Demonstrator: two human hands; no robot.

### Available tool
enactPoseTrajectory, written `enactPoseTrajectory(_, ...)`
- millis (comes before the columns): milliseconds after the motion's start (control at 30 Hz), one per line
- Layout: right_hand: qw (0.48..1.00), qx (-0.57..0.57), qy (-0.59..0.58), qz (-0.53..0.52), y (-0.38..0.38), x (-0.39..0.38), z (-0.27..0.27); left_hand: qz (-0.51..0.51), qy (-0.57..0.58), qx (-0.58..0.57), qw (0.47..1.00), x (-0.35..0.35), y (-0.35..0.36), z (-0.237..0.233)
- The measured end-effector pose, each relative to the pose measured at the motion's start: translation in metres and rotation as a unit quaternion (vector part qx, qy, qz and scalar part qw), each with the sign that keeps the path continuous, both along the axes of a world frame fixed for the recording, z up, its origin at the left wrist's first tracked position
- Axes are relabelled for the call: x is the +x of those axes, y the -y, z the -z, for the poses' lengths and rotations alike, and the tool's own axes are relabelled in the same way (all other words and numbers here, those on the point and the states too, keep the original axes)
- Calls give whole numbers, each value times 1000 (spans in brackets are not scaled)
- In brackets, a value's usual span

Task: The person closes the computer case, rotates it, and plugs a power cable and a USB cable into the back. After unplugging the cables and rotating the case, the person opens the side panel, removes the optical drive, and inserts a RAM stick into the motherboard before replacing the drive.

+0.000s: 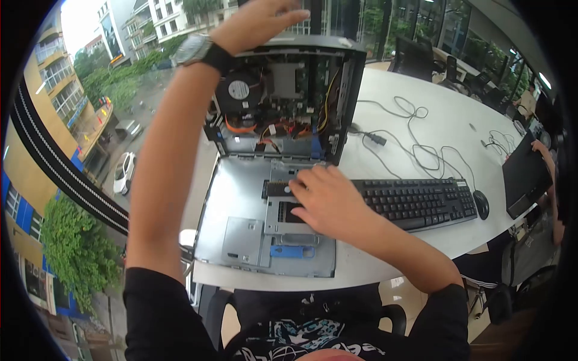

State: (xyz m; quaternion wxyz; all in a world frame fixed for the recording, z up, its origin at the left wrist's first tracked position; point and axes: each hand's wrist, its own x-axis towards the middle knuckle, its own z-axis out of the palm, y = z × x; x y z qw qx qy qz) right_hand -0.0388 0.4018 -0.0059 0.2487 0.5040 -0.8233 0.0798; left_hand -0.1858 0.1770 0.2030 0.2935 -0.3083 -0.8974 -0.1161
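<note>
My left hand is raised over the top of the opened desktop computer case, palm down with fingers stretched out to the right. Nothing shows in it, though it is slightly blurred. With fingers bent over its far side and the thumb apart on the near side, my right hand grips a metal drive bracket. That bracket lies on the removed side panel, in front of the case. A dark strip runs along the bracket by my fingertips. A blue plastic latch shows at the bracket's near end.
A black keyboard and mouse sit right of the panel on the white table. Loose cables curl behind them. Another person's hand touches a black flat object at the right. A window borders the left side.
</note>
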Motion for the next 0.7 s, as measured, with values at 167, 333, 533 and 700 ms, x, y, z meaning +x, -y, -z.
enactPoseTrajectory(167, 999, 6, -43, -24, 0, -1, 9, -70, 189, 108, 974, -33, 0, 16)
enactPoseTrajectory(333, 995, 53, -49, -68, -8, -7, -4, -107, 177, -12, 978, -39, 4, 18)
enactPoseTrajectory(533, 985, -121, -106, -64, -2, -43, -43, -74, 162, 3, 984, -44, 6, 21)
enactPoseTrajectory(700, 940, -304, 9, 156, 18, -86, -71, -65, 181, 32, 981, -46, 5, 21)
